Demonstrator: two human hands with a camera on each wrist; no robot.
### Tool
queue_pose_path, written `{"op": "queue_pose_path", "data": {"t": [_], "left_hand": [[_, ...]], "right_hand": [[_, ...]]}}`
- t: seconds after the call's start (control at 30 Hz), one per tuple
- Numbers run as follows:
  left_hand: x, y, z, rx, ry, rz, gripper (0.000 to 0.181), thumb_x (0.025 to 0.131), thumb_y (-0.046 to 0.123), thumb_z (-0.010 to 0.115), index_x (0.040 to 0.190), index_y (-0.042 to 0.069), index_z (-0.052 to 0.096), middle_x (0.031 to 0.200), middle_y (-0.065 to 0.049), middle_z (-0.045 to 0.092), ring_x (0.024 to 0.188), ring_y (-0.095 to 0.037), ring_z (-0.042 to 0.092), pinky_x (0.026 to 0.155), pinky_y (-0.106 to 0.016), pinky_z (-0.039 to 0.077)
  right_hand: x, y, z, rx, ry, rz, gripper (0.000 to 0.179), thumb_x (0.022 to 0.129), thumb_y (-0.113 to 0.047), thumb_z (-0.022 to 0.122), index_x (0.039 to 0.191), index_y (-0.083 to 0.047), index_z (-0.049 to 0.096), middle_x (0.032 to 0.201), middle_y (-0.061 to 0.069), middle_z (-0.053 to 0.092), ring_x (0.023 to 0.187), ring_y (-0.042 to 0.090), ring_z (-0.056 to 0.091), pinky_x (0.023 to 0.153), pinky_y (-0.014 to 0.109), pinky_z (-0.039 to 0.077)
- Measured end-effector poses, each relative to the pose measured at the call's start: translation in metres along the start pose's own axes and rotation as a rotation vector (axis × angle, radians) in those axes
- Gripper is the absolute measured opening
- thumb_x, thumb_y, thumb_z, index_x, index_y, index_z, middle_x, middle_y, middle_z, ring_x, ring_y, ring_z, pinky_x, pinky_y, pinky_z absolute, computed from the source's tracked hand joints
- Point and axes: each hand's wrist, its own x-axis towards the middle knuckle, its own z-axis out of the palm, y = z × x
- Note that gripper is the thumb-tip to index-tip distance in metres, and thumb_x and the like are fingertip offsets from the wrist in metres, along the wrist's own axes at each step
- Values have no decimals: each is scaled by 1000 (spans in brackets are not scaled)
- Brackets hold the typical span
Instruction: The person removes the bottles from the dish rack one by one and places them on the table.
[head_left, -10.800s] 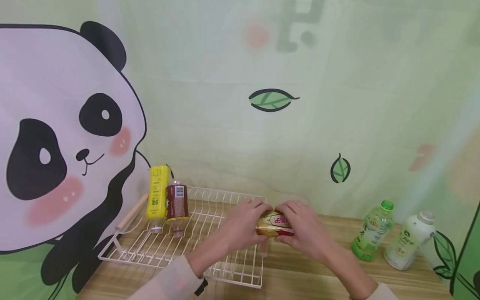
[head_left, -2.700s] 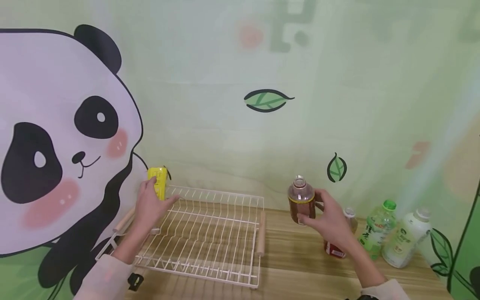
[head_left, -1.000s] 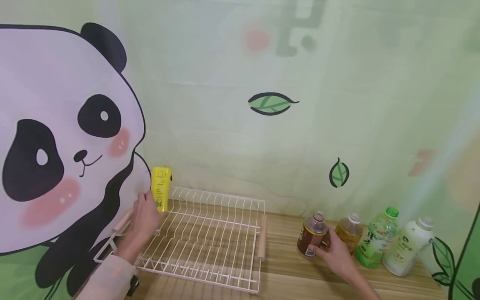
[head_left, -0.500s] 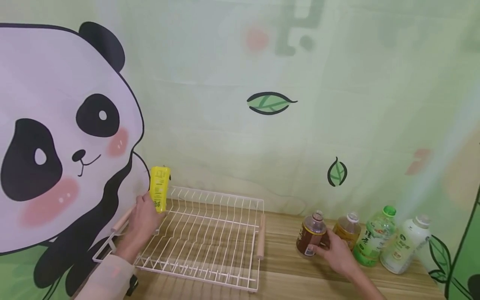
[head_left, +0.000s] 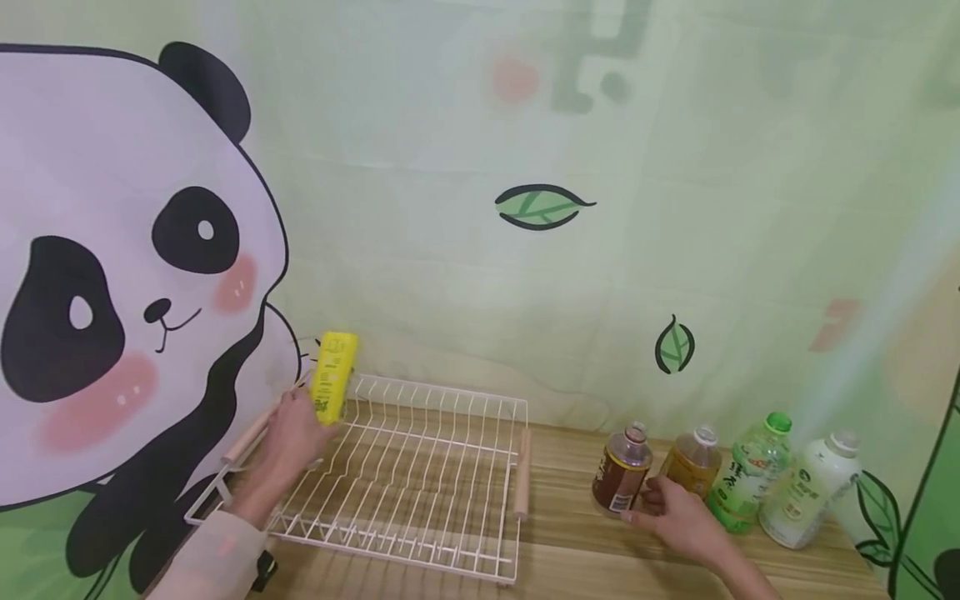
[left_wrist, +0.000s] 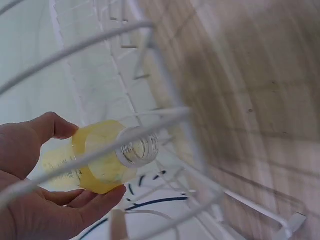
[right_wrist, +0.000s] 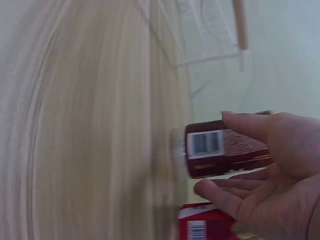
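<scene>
My left hand (head_left: 288, 429) grips a yellow bottle (head_left: 335, 375), which stands neck-down and leans a little right over the left part of the white wire rack (head_left: 397, 557). In the left wrist view, thumb and fingers lie on both sides of this yellow bottle (left_wrist: 102, 155), and its clear, capless neck shows behind the wires. A bottle with a dark red-brown label (head_left: 621, 475) stands upright on the table, right of the rack. Just to its right is my right hand (head_left: 686, 521), fingers loosely bent, with a gap to the bottle.
Right of the dark bottle stand an amber-labelled bottle (head_left: 692, 467), a green bottle (head_left: 750, 475) and a white bottle (head_left: 810, 492), close together in a row. A wooden handle (head_left: 522, 475) rises at the rack's right side. A printed panda curtain (head_left: 450, 275) hangs behind the table.
The dark bottle, earlier in the rack, now stands on the table, and my right hand has let go of it and moved slightly right. My left hand has shifted the yellow bottle rightward.
</scene>
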Motion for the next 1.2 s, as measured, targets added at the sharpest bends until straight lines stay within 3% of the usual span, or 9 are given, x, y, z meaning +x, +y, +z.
{"op": "queue_pose_path", "data": {"t": [0.13,0.2,0.43,0.57,0.73,0.93,1.2], "left_hand": [[-4,15,-2,-17,-26,61,82,86,19,85,144,-17,39,117,-30,51,95,-40,60,67,-43,60],[-6,24,-1,-34,-29,111,85,84,17,85,148,-16,38,121,-30,52,97,-39,61,68,-42,61],[-23,75,-2,-90,-35,306,80,80,13,82,148,-9,47,125,-23,60,99,-34,64,71,-37,61],[-36,109,-3,-68,-42,435,75,78,12,84,144,-6,54,123,-16,63,99,-28,63,76,-38,61],[-54,146,-2,-40,-62,570,68,76,9,88,138,-1,62,119,-9,65,99,-22,61,80,-35,60],[-72,177,5,18,-112,691,68,76,7,92,138,3,65,123,-6,68,104,-20,64,89,-35,60],[-86,199,6,209,-145,891,69,78,22,95,139,11,66,128,1,67,114,-18,63,97,-35,57]], "right_hand": [[-13,-13,-14,-28,-35,2,77,92,-34,85,136,20,53,125,30,69,112,41,71,94,53,60],[-18,-24,-20,-26,-28,-32,68,91,-33,85,132,15,60,121,25,73,108,36,73,89,49,62],[-32,-83,-36,-54,66,-296,47,91,-26,86,126,1,70,120,15,75,102,28,76,83,34,64],[-36,-120,-39,-117,112,-403,52,90,-28,87,132,-3,68,126,15,74,110,33,74,89,43,63],[-26,-152,-35,-239,217,-522,66,88,-27,89,145,-7,61,142,12,67,125,37,66,100,55,57],[-10,-172,-21,-308,277,-679,78,80,-25,96,146,-4,59,147,13,60,131,34,60,104,51,56],[2,-179,-6,-472,249,-718,73,78,-24,97,140,-3,65,139,11,65,127,32,62,106,50,54]]}}
